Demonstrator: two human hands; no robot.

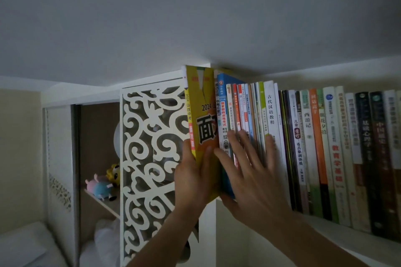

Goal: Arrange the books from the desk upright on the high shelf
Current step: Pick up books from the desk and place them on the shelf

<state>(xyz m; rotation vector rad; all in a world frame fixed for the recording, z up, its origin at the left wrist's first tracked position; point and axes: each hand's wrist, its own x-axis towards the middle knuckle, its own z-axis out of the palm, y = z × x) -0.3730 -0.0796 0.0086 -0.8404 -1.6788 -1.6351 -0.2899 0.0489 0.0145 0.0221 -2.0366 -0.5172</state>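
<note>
My left hand (193, 176) grips a tall yellow book (200, 115) by its lower part, thumb on the spine side and fingers on the cover. The book stands upright at the left end of the row on the high shelf (355, 236). My right hand (249, 169) lies flat with spread fingers against the spines of the neighbouring books, among them a blue book (223, 119) and a white-spined book (270, 110). A long row of upright books (338, 149) fills the shelf to the right.
A white carved lattice panel (147, 158) stands just left of the shelf end. Behind it a lower shelf (102, 201) holds small plush toys (104, 184). The ceiling (195, 17) sits close above the book tops. A pale cushion (23, 245) lies at the bottom left.
</note>
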